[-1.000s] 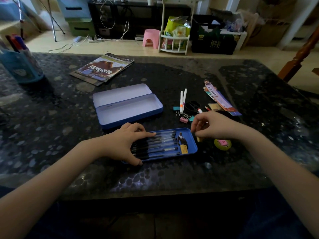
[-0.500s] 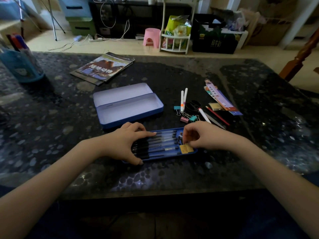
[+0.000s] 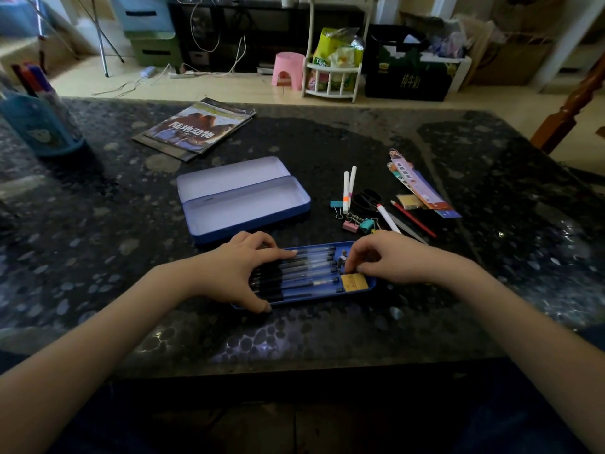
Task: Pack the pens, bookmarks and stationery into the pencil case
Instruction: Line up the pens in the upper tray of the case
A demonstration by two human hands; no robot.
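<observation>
Two trays on the dark surface (image 3: 98,257): the case (image 3: 245,201) lies open and bare at frame centre, and just below it the insert tray (image 3: 371,287) carries a row of pens (image 3: 304,273).

Left hand (image 3: 239,273) lies over the pens' left end, fingers spread and lightly bent, thumb on the tray's near edge. It presses and steadies rather than grips.

Right hand (image 3: 389,260) sits at the tray's right end, fingers curled down beside a small figure piece (image 3: 342,258) above the yellow eraser (image 3: 353,283). Cannot tell if they pinch anything; the tips are hidden.

Step in hand, as I read it: seat small items in the tray's right pocket. Doing it well:
- keep the left hand's pressure on so the pens don't roll
- lay pieces flat, below the rim, or the tray won't nest in the case
- leave room for the clips

Unpacked, right of centre: bookmarks (image 3: 422,188), scissors (image 3: 366,201), white pens (image 3: 348,188), red pencil (image 3: 414,219), binder clips (image 3: 358,224).
</observation>
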